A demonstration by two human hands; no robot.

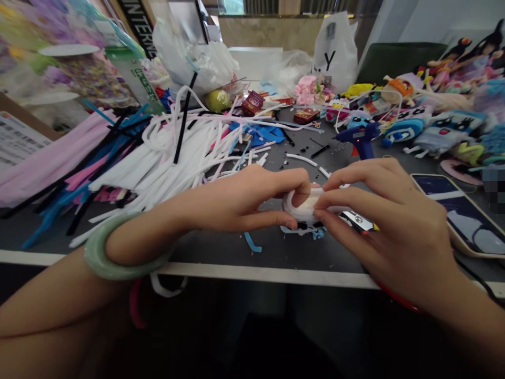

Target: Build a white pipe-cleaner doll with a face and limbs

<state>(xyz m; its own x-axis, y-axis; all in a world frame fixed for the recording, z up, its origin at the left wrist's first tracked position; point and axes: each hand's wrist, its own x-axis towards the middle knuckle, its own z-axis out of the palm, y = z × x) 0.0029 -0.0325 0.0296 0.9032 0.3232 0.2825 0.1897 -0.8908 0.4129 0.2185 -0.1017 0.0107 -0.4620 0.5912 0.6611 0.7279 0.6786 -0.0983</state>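
Note:
A small round white fuzzy craft piece point(300, 215), with black and light-blue bits at its underside, sits between my two hands near the table's front edge. My left hand point(252, 197) holds its left side, the index finger hooked over the top and the thumb low at the front. From the right, my right hand point(398, 221) pinches the rim between thumb and fingertips. Under the right hand shows part of a shiny metal tool point(358, 220) with a round pivot, the rest hidden. A short blue fuzzy strip point(252, 242) lies just in front.
White pipe cleaners point(169, 152) lie heaped on the left, with black, blue and pink ones beside them. Behind my right hand stands a blue glue gun point(361, 138). A phone point(461, 210) and several fuzzy dolls point(450, 131) lie right. Plastic bags point(335, 52) stand behind.

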